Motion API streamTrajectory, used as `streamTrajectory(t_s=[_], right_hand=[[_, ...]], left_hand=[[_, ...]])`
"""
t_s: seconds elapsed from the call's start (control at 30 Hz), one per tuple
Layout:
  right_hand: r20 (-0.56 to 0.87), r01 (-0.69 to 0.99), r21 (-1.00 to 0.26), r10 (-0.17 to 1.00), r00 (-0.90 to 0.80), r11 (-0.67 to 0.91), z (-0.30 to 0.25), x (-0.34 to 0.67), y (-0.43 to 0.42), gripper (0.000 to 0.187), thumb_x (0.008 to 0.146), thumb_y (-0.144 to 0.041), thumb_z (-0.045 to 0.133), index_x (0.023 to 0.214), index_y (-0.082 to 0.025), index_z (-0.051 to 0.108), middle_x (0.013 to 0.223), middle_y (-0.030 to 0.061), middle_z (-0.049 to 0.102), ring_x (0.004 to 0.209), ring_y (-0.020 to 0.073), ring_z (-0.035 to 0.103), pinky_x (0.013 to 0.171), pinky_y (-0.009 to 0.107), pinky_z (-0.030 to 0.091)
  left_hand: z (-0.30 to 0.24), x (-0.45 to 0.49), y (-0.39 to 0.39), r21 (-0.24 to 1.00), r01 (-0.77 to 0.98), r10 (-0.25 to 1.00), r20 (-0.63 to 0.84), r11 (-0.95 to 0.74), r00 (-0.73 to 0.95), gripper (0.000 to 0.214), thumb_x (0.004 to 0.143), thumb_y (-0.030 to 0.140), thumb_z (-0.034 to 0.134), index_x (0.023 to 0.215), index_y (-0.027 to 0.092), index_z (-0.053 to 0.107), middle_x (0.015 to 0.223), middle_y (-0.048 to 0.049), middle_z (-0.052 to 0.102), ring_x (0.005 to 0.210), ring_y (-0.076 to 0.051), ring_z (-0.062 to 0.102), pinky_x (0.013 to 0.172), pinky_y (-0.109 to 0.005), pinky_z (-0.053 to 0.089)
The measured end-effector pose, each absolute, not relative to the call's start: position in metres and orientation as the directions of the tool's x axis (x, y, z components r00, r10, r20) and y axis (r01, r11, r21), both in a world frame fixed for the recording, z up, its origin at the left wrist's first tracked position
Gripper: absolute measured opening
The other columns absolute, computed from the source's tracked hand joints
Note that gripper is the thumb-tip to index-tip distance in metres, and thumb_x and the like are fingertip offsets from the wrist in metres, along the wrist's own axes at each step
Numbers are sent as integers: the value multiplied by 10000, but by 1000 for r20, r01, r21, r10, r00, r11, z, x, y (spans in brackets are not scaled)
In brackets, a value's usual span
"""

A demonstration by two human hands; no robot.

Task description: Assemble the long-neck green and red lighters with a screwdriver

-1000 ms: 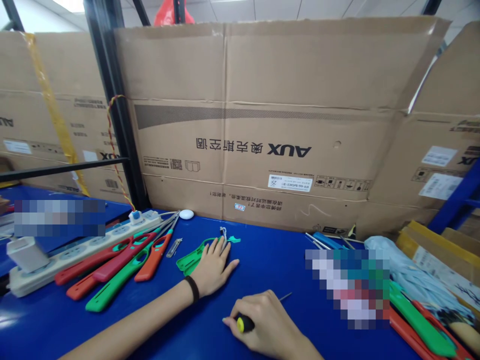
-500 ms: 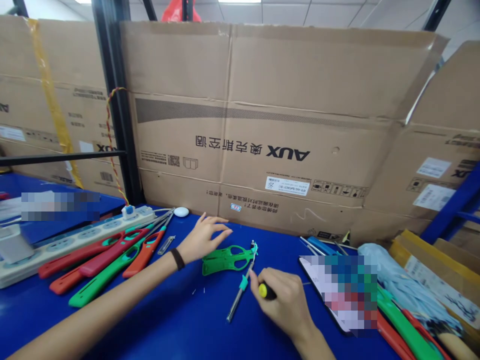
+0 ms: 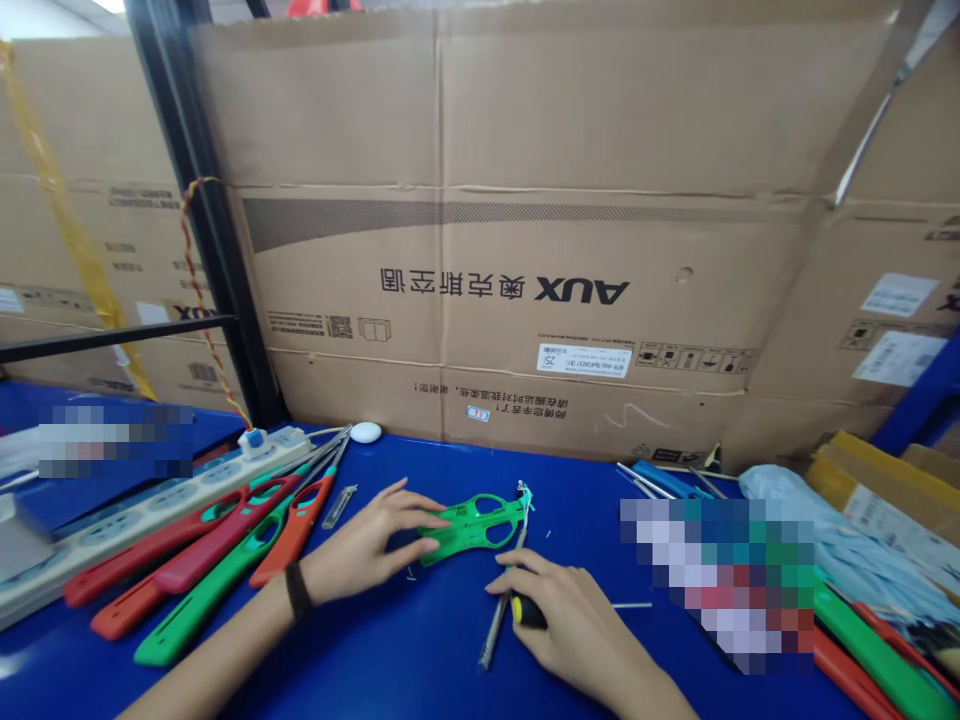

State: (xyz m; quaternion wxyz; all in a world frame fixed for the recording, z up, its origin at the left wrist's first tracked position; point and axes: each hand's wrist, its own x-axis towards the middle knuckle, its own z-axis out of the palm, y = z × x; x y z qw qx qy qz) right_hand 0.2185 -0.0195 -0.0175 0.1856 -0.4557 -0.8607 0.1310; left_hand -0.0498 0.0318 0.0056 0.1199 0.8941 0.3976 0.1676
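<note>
My left hand (image 3: 367, 545) has its thumb and fingertips at the left end of a green plastic lighter casing (image 3: 469, 525), an open shell with two finger loops. My right hand (image 3: 562, 610) is wrapped around a screwdriver (image 3: 529, 612) with a black and yellow handle; its thin shaft sticks out to the right. The fingertips of that hand also touch a thin metal lighter tube (image 3: 491, 635), which lies slanted on the blue table. Part of the tube is hidden under them. White wire and a small teal piece (image 3: 528, 497) sit at the casing's right end.
Several red, orange and green lighters (image 3: 202, 580) lie at left beside a white power strip (image 3: 277, 445). Tiny screws (image 3: 411, 573) are near the casing. At right are a blurred-out phone (image 3: 720, 590), more lighters and a plastic bag (image 3: 795, 520). Cardboard (image 3: 525, 130) stands behind.
My left hand has come down onto the casing's left end from above it. My right fingers have stretched over the tube, and the screwdriver shaft now shows more plainly. The view has tilted down slightly.
</note>
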Motion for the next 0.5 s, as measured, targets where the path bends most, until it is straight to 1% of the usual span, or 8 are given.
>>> streamTrajectory(t_s=[0.07,0.17,0.27,0.4,0.5], right_hand=[[211,720,-398,820,-531,569,-16,216,-19,359,722,-80,568,966,-332,641,1160,-62,633,909,178,656,735,242,445],[213,718,-379,810,-547,584,-12,212,-18,283,711,-82,573,901,-290,601,1005,-70,657,806,148,648,642,213,406],[218,738,-356,819,-531,573,-11,211,-17,254,714,-85,570,876,-280,573,952,-78,637,705,124,621,589,214,364],[236,764,-344,838,-492,546,-13,217,-14,283,718,-71,545,907,-279,568,988,-67,620,710,121,608,590,221,337],[225,790,-349,864,-451,503,-12,223,-12,273,711,-68,531,889,-271,567,974,-64,613,706,121,599,591,223,322]], left_hand=[[1,-39,26,341,643,714,141,-685,686,363,933,438,442,1282,360,506,1365,-12,493,1289,-221,411,1120,-492,175],[-2,-29,19,338,633,690,70,-696,721,401,945,467,399,1334,377,436,1438,-7,393,1358,-237,298,1118,-508,168],[-1,-29,18,351,627,688,70,-695,723,370,950,452,396,1305,381,473,1431,-7,400,1355,-239,303,1118,-496,183],[1,-35,22,356,625,689,79,-694,720,330,941,447,422,1236,374,551,1408,-18,429,1333,-248,344,1115,-486,207],[2,-38,24,334,653,708,67,-680,703,306,939,463,420,1182,392,592,1408,-1,429,1334,-258,341,1113,-518,185]])
